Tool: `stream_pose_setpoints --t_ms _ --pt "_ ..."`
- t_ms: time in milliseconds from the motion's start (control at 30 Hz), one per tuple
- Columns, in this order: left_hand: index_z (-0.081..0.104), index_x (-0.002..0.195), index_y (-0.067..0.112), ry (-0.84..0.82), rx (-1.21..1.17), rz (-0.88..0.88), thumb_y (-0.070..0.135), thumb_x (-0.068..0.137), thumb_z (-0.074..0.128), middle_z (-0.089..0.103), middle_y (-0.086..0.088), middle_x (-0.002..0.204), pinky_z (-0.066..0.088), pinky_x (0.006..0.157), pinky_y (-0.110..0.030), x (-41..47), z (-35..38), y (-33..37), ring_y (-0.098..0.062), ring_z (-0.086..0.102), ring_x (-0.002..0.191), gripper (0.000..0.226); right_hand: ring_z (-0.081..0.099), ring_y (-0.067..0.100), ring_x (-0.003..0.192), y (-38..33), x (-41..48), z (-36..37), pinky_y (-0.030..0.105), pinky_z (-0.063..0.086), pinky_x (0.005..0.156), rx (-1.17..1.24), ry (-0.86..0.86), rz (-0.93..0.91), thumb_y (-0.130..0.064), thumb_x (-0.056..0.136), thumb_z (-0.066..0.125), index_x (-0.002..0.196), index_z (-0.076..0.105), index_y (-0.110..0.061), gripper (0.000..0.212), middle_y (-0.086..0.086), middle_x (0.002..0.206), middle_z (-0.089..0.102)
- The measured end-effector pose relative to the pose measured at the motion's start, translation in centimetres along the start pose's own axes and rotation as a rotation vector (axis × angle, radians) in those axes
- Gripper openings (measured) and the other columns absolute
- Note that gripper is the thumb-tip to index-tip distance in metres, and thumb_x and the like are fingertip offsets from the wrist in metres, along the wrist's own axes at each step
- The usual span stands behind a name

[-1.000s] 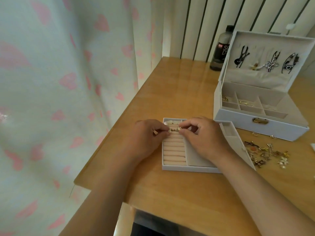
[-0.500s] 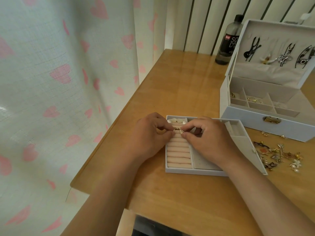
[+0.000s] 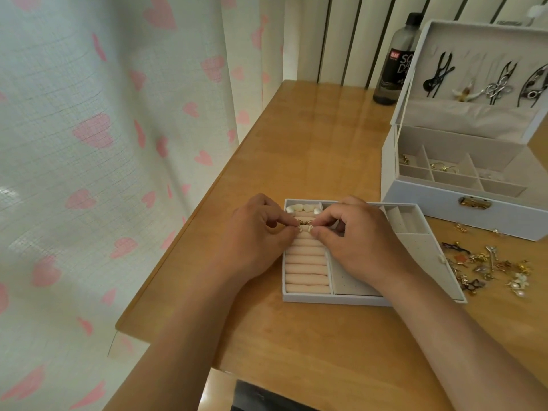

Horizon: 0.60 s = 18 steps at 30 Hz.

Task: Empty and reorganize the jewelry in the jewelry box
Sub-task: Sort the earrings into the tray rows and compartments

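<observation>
A pale grey tray [image 3: 335,299] with pink ring rolls [image 3: 307,264] lies on the wooden table in front of me. Both hands meet over its upper rolls. My left hand [image 3: 258,237] and my right hand [image 3: 355,237] each pinch a small gold and white earring [image 3: 304,226] at the rolls. White heart pieces [image 3: 302,208] sit in the top row. The open jewelry box [image 3: 462,203] stands at the right, hair clips [image 3: 501,81] hanging in its lid, a few gold pieces in its compartments. A loose jewelry pile [image 3: 492,266] lies right of the tray.
A dark plastic bottle [image 3: 396,59] stands behind the box at the table's back. A heart-patterned curtain [image 3: 112,143] hangs along the table's left edge. Bare wood [image 3: 311,137] stretches beyond the tray. The table's near edge [image 3: 225,370] lies below my forearms.
The camera view shifted slightly. My hands stay together over the ring rolls, fingertips working the small gold piece a little lower onto the rolls.
</observation>
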<state>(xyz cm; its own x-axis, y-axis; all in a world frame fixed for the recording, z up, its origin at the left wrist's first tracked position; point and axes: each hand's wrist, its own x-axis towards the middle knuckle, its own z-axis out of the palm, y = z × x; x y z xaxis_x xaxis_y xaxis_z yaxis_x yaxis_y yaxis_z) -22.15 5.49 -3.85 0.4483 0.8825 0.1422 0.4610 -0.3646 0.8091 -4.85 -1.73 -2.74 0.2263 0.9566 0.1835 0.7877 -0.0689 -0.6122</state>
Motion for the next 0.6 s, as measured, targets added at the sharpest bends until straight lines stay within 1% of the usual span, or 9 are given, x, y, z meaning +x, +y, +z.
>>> stream_pose_setpoints --t_ms 67,167,300,400,500,600 --pt "0.08 0.09 0.026 0.006 -0.003 -0.012 0.023 0.086 0.076 0.058 0.013 0.093 0.039 0.066 -0.009 -0.05 0.11 0.16 0.001 0.054 0.08 0.006 0.054 0.003 0.085 -0.14 -0.01 -0.01 0.022 0.044 0.073 -0.004 0.002 0.007 -0.03 0.087 0.075 0.085 0.074 -0.026 0.004 -0.013 0.09 0.058" --pt "0.08 0.091 0.025 0.005 0.01 -0.03 0.024 0.086 0.076 0.059 0.012 0.093 0.038 0.065 -0.008 -0.09 0.12 0.28 0.003 0.053 0.079 0.006 0.054 0.003 0.084 -0.27 -0.11 0.05 0.024 0.044 0.072 -0.011 0.01 0.013 -0.032 0.086 0.075 0.083 0.073 -0.026 0.007 -0.013 0.088 0.057" --pt "0.078 0.088 0.025 0.014 0.018 -0.058 0.026 0.084 0.077 0.059 0.013 0.093 0.038 0.065 -0.011 -0.23 0.12 0.51 0.001 0.053 0.078 0.004 0.052 -0.001 0.082 -0.49 -0.13 0.11 0.016 0.04 0.068 -0.021 0.022 0.013 -0.036 0.084 0.077 0.083 0.07 -0.026 0.011 -0.015 0.088 0.057" --pt "0.076 0.086 0.025 0.011 0.03 -0.066 0.027 0.084 0.078 0.059 0.012 0.095 0.039 0.064 -0.01 -0.34 0.22 0.7 0.001 0.053 0.078 0.003 0.054 -0.001 0.08 -0.4 -0.08 -0.03 0.017 0.041 0.068 0.0 0.015 0.018 -0.036 0.082 0.078 0.081 0.07 -0.027 0.012 -0.015 0.089 0.058" --pt "0.074 0.085 0.026 -0.007 -0.003 -0.06 0.029 0.084 0.078 0.06 0.011 0.096 0.041 0.065 -0.008 -0.52 -0.02 0.61 0.004 0.053 0.079 0.005 0.057 -0.001 0.078 -0.08 -0.04 -0.46 0.015 0.041 0.066 0.079 0.018 0.041 -0.031 0.084 0.076 0.081 0.071 -0.03 0.006 -0.016 0.087 0.061" --pt "0.075 0.084 0.023 0.034 -0.053 -0.056 0.025 0.086 0.076 0.061 0.006 0.096 0.044 0.059 -0.01 -0.6 -0.2 0.41 0.002 0.055 0.077 0.003 0.058 -0.003 0.08 0.13 0.03 -0.66 0.01 0.043 0.066 0.111 0.015 0.046 -0.025 0.085 0.074 0.082 0.074 -0.031 0.007 -0.017 0.088 0.063"
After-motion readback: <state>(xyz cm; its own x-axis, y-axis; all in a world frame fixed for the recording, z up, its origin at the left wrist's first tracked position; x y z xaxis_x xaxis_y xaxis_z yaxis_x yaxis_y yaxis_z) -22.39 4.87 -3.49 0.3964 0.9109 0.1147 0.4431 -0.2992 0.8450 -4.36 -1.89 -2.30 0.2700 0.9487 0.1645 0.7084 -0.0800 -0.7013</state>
